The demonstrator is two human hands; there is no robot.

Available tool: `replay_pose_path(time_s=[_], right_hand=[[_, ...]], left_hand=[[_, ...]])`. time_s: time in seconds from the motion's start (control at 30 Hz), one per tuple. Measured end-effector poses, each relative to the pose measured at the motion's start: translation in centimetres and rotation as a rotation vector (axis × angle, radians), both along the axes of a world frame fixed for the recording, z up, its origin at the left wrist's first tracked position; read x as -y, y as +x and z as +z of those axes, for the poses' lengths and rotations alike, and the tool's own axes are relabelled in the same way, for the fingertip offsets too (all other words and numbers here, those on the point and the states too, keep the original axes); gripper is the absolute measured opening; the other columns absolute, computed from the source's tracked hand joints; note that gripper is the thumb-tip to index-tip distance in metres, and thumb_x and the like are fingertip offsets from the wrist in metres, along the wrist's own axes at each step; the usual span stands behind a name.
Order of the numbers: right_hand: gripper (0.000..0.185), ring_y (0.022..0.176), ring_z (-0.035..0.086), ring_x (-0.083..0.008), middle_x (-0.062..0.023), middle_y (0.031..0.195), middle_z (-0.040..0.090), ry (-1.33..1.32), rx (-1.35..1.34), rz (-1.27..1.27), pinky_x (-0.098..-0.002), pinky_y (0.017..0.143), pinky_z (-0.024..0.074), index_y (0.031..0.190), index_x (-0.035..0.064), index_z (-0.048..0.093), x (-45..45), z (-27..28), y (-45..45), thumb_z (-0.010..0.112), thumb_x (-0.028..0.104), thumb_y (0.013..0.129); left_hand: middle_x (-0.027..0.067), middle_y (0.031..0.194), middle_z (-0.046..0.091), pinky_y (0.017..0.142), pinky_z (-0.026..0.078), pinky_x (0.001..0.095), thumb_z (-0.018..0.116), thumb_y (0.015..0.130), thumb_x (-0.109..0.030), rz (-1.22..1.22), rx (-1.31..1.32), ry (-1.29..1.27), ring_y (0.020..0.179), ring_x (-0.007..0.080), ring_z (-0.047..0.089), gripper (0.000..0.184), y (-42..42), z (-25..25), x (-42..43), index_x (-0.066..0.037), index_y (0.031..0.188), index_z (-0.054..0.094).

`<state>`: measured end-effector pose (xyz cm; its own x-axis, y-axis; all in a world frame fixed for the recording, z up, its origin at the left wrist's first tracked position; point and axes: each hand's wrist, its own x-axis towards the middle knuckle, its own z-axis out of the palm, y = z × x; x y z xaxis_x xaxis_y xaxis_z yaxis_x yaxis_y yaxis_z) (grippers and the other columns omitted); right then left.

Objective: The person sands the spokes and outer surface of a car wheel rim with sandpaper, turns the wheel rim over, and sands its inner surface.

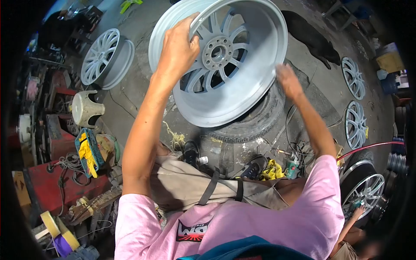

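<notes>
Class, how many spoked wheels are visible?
5: the tilted wheel in the left hand, one far-left wheel, two right-side wheels, one lower-right wheel. More may be hidden.

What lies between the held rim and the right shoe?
In the head view, a tyre lies between the rim and the right shoe, with a strip of floor nearer the shoe.

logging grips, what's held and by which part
Left hand holds the wheel by its rim edge; whether the blurred right hand grips it is unclear.
</notes>
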<state>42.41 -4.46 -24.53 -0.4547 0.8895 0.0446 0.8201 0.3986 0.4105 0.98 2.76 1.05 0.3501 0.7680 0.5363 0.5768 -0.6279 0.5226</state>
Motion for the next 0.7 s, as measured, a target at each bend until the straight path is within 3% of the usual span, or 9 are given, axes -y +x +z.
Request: replay_pose_path(time_s=[0.13,0.2,0.3,0.33,0.4,0.5,0.6,0.63,0.7], right_hand=[[0.049,0.148,0.038,-0.0297,-0.0134,0.15,0.052,0.103,-0.069,0.025,-0.045,0.127,0.0242,0.141,0.0014,0.057,-3.2,6.5,-1.2,0.052,0.015,0.094],[0.047,0.147,0.039,-0.0304,-0.0143,0.147,0.053,0.142,-0.116,0.063,-0.0447,0.126,0.0269,0.138,-0.0002,0.058,-2.6,2.5,-1.8,0.051,0.014,0.094],[0.044,0.133,0.051,-0.0388,-0.0241,0.135,0.057,0.255,-0.652,-0.138,-0.0488,0.116,0.0373,0.13,-0.0064,0.061,2.6,-8.1,-7.3,0.049,0.027,0.103],[0.046,0.118,0.057,-0.0433,-0.0263,0.12,0.062,0.072,-1.136,-0.498,-0.0517,0.109,0.0407,0.12,-0.0068,0.064,5.0,-7.2,-13.6,0.045,0.033,0.109],[0.045,0.107,0.06,-0.0402,-0.0241,0.113,0.064,-0.103,-1.45,-0.654,-0.0496,0.103,0.0445,0.114,-0.0045,0.066,9.9,-7.5,-23.0,0.047,0.036,0.108],[0.03,0.101,0.068,-0.0303,-0.0133,0.102,0.073,-0.326,-1.388,-0.29,-0.0428,0.098,0.0517,0.109,0.0037,0.073,12.8,3.3,-30.8,0.051,0.024,0.106],[0.029,0.106,0.07,-0.0207,-0.0105,0.121,0.072,-1.343,-2.62,-0.272,-0.0337,0.098,0.0548,0.119,0.0022,0.07,8.1,13.4,-28.1,0.056,0.024,0.106],[0.041,0.108,0.072,-0.0229,-0.0163,0.121,0.072,-1.12,-2.633,-0.201,-0.0366,0.098,0.058,0.135,-0.0072,0.057,6.8,14.6,-27.2,0.051,0.023,0.108],[0.036,0.105,0.07,-0.0178,-0.0141,0.117,0.074,-0.607,-2.382,-0.246,-0.0322,0.096,0.0551,0.125,-0.0048,0.066,3.8,13.5,-26.0,0.054,0.024,0.108]], left_hand=[[0.0307,0.115,0.068,0.094,0.051,0.049,0.058,0.084,0.003,0.012,0.0,0.01,0.106,0.0475,0.066,0.049,0.0,0.1,0.5,0.002,0.133,0.062],[0.0307,0.116,0.068,0.094,0.052,0.0489,0.058,0.084,0.002,-0.003,0.022,0.001,0.106,0.0478,0.066,0.047,0.0,0.0,0.3,0.003,0.131,0.062],[0.0308,0.115,0.068,0.093,0.052,0.0486,0.058,0.085,0.001,0.01,0.017,0.004,0.105,0.0475,0.066,0.046,-0.1,-0.2,-0.1,0.003,0.13,0.063],[0.0308,0.115,0.068,0.093,0.052,0.0486,0.058,0.085,0.001,0.011,0.012,0.005,0.105,0.0475,0.066,0.046,-0.2,-0.1,-0.1,0.003,0.13,0.063],[0.0308,0.115,0.068,0.093,0.053,0.0485,0.059,0.087,-0.001,0.028,0.008,-0.013,0.104,0.0472,0.067,0.044,0.1,0.1,0.4,0.004,0.13,0.063],[0.0309,0.115,0.068,0.092,0.053,0.0484,0.06,0.088,-0.003,-0.01,0.009,0.038,0.104,0.0472,0.067,0.042,0.0,-0.3,0.4,0.004,0.13,0.063],[0.0311,0.116,0.068,0.092,0.053,0.0481,0.062,0.089,-0.006,-0.007,0.053,-0.02,0.104,0.0473,0.067,0.041,0.2,-0.5,0.7,0.005,0.129,0.063],[0.0312,0.115,0.068,0.093,0.054,0.048,0.062,0.09,-0.007,-0.023,0.068,0.018,0.105,0.0474,0.067,0.04,0.2,-0.6,0.6,0.005,0.128,0.064],[0.031,0.115,0.068,0.093,0.053,0.0481,0.062,0.089,-0.006,-0.016,0.072,0.005,0.105,0.0474,0.067,0.04,0.1,-0.7,0.6,0.005,0.128,0.064]])
